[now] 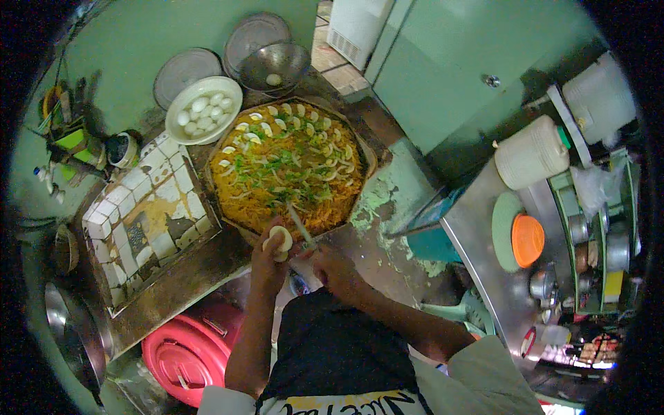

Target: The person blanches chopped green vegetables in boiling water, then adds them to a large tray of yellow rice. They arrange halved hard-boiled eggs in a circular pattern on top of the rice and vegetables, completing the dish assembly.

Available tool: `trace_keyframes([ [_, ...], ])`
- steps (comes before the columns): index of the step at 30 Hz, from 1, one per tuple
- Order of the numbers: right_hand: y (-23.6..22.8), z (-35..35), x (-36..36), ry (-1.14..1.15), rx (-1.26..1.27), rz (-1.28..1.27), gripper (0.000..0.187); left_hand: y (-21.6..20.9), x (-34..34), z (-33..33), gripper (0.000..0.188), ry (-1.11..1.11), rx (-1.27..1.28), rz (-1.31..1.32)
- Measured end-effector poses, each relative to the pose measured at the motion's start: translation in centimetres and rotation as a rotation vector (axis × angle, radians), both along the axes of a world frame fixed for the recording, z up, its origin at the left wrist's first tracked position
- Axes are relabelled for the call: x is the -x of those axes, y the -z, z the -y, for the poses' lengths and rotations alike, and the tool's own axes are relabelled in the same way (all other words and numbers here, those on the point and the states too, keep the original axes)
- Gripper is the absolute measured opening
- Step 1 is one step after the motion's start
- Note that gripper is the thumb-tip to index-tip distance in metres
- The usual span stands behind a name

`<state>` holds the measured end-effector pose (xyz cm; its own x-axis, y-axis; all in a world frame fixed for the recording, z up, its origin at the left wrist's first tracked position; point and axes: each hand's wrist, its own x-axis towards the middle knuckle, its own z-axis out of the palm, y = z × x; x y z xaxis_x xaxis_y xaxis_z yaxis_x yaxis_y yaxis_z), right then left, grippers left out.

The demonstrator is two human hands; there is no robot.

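Between the fingers of my left hand (268, 257) is a peeled boiled egg (279, 239), which seems parted into pieces. My right hand (333, 268) grips a knife (300, 223), its blade pointing up and away over the near edge of the big tray. That wide, many-sided tray (367, 148) is filled with orange-yellow noodles (256, 185), strewn with chopped green herbs (289, 160). Egg slices (285, 108) lie along its far and side parts. At the tray's far left stands a white bowl (174, 135) of whole peeled eggs (200, 105).
Behind the tray a metal bowl (257, 63) leans near round lids (185, 69). A tiled sink (135, 181) adjoins on the left, with a red lidded bin (181, 353) below. To the right, a steel counter (472, 232) holds an orange basin (528, 241) and a water jug (531, 153).
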<state>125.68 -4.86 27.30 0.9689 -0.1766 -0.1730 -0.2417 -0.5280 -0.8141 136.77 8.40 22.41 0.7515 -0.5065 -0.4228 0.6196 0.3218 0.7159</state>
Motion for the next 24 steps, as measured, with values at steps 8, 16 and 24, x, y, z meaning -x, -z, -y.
trace_keyframes([
  [8,-3.7,2.1,2.6,0.258,0.124,0.21,0.029,-0.1,0.6,4.0,0.033,0.018,0.112,0.105],
  [16,-0.5,4.3,4.3,0.257,0.072,0.222,0.028,0.9,1.8,7.3,0.026,0.003,0.04,-0.103],
  [24,1.1,9.7,3.7,0.176,0.135,0.304,0.026,2.0,1.7,9.9,0.024,0.197,-0.188,0.419],
])
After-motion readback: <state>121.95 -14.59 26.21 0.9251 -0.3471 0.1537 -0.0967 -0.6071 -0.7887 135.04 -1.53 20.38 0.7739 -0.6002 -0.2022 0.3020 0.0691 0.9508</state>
